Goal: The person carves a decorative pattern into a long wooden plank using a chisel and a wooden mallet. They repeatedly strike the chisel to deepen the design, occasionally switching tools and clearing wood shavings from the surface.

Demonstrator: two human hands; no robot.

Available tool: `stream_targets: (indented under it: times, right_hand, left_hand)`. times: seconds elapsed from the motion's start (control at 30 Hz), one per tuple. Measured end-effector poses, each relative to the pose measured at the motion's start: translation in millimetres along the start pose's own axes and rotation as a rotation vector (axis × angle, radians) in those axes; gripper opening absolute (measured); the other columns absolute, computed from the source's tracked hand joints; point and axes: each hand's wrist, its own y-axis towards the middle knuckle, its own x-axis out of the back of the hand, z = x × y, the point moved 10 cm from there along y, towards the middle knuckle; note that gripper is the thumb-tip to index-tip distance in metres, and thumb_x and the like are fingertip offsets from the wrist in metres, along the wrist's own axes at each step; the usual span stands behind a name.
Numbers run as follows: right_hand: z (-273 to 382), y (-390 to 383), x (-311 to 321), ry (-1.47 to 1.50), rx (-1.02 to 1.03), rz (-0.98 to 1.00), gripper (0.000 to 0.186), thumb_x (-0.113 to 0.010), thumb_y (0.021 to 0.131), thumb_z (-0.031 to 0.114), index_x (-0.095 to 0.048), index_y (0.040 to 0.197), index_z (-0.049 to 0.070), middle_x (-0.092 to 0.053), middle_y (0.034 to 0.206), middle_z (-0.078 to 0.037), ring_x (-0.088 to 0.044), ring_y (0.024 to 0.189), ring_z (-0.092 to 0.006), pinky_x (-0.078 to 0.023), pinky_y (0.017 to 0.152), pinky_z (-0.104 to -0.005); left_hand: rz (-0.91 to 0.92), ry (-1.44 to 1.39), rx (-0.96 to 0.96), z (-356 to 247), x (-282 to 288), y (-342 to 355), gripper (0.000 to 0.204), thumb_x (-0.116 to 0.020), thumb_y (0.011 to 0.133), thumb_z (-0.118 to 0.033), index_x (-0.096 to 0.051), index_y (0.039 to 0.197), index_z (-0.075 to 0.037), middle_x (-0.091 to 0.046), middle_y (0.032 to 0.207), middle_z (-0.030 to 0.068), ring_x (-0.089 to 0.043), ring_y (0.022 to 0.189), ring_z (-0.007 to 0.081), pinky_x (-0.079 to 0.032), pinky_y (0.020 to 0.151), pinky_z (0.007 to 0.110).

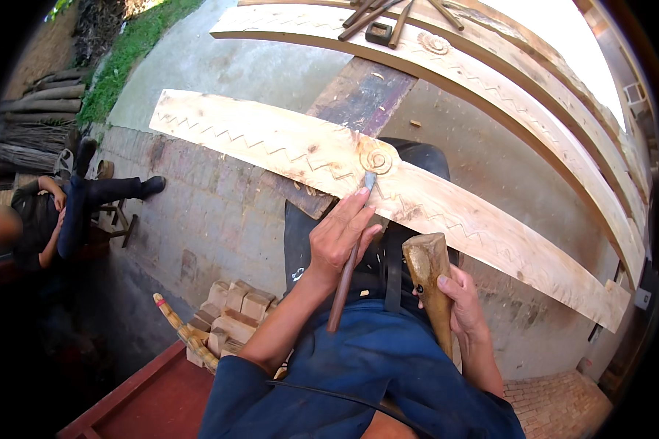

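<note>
Head view: a person in a blue top [344, 373] holds 2 tools at a long pale board [447, 205], which lies slantwise across a dark counter [359, 88].
Left hand: the left hand [340, 234] grips a chisel [343, 293], fingers closed about its shaft near the blade.
Chisel tip: it meets the lower edge of a carved spiral [376, 156], midway along the board; zigzag lines run out on both sides.
Right hand: the right hand [467, 311] clasps a wooden mallet [428, 267], broad end toward the board, apart from the chisel.
Far side: dark-handled tools [366, 22] rest on more long timbers [527, 110].
Left side: another person [40, 219] sits beyond stacked wood blocks [234, 314].
</note>
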Motion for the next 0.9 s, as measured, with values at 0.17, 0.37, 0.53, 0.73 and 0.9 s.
stream_targets:
  times: [0.17,0.37,0.53,0.73,0.9]
  right_hand:
    - [-13.5,-10.5,-3.3,0.114,-0.032,0.090,0.073,-0.083,0.098,0.033,-0.053,0.150,-0.008,-0.073,0.125,-0.022,-0.078,0.108,-0.0290,-0.070,0.079,-0.0393]
    - [-50.7,-17.3,-3.6,0.112,-0.203,0.121,0.075,-0.082,0.101,0.032,-0.046,0.157,-0.003,-0.071,0.128,-0.023,-0.077,0.108,-0.0296,-0.069,0.077,-0.0370]
    - [-38.7,-22.7,-5.1,-0.143,-0.218,0.118,0.075,-0.083,0.099,0.029,-0.047,0.157,-0.002,-0.070,0.132,-0.022,-0.076,0.110,-0.0269,-0.067,0.083,-0.0347]
    - [45.7,-55.7,-58.4,-0.848,0.562,0.059,0.090,-0.099,0.078,0.012,-0.057,0.157,0.005,-0.073,0.141,-0.015,-0.076,0.123,-0.0331,-0.059,0.109,-0.0372]
    - [68.8,-100.5,-140.0,-1.714,1.366,0.157,0.061,-0.084,0.094,0.020,-0.069,0.152,0.031,-0.074,0.127,-0.010,-0.073,0.093,-0.0206,-0.057,0.075,-0.0317]
  left_hand:
    - [-0.029,0.017,-0.024,-2.3,-0.3,-1.6,0.033,-0.088,0.093,-0.009,-0.077,0.122,0.000,-0.079,0.133,0.0217,-0.078,0.121,0.0403,-0.064,0.106,0.047]
    - [-0.056,0.038,-0.021,-6.1,1.7,-2.5,0.029,-0.087,0.092,-0.004,-0.078,0.119,-0.001,-0.080,0.131,0.0201,-0.079,0.117,0.0407,-0.064,0.104,0.047]
    - [-0.069,0.063,-0.032,-11.3,4.6,0.9,0.027,-0.084,0.091,0.000,-0.078,0.117,-0.002,-0.080,0.130,0.0192,-0.079,0.116,0.0391,-0.065,0.103,0.046]
    - [-0.068,0.106,-0.062,-8.7,1.3,-1.4,0.025,-0.081,0.091,0.002,-0.078,0.116,-0.002,-0.081,0.130,0.0178,-0.080,0.117,0.0351,-0.066,0.100,0.044]
    - [-0.053,0.093,-0.057,-8.0,7.9,0.9,0.026,-0.081,0.090,0.003,-0.079,0.115,-0.004,-0.082,0.127,0.0166,-0.082,0.112,0.0341,-0.068,0.093,0.040]
